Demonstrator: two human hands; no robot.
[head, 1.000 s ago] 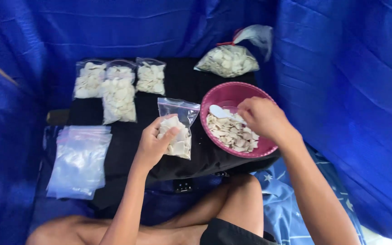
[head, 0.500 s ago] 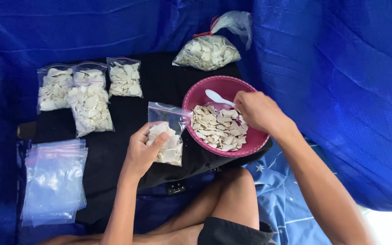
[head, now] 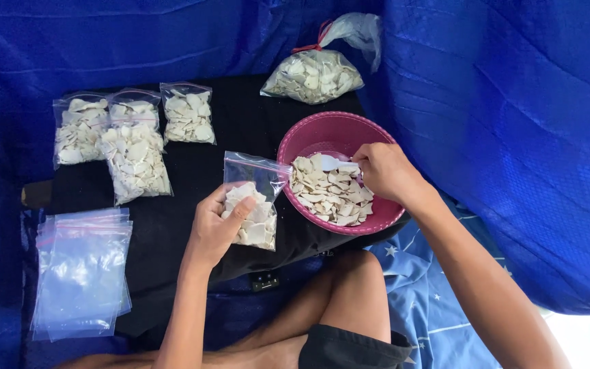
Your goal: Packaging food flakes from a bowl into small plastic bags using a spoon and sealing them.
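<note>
Left hand point(head: 216, 222) clamped on half-full zip bag point(head: 250, 205), right hand point(head: 384, 171) closed on white scoop point(head: 336, 164) in pink bowl point(head: 308, 137); best kept mouth-open, close to rim.

We sit inside a space walled by a blue tarpaulin point(head: 513, 137), its woven surface creased and folded, running along the back and down the right side. In front of us lies a black surface point(head: 240, 130) that serves as a low table. Beneath our legs spreads a lighter blue cloth with pale stars point(head: 418, 287). Daylight comes through the sheeting and gives everything a blue cast; at the lower right corner we see a bright, washed-out patch of ground point(head: 588, 335).
</note>
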